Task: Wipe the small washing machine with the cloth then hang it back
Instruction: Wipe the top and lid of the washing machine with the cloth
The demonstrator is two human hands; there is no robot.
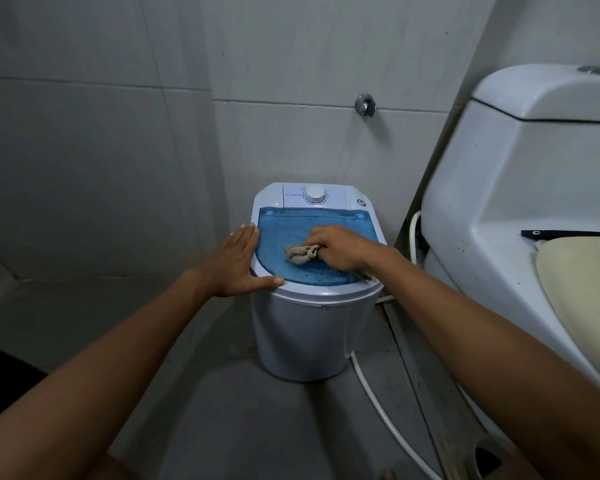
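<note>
A small white washing machine with a translucent blue lid stands on the floor against the tiled wall. A white dial sits on its rear panel. My right hand presses a crumpled beige cloth onto the middle of the blue lid. Flat and open, my left hand rests on the machine's left rim, fingers pointing away and thumb along the front edge.
A white toilet with its cistern stands close on the right, with a cream cover on the seat. A white hose runs across the grey floor beside the machine. A chrome valve sticks out of the wall above.
</note>
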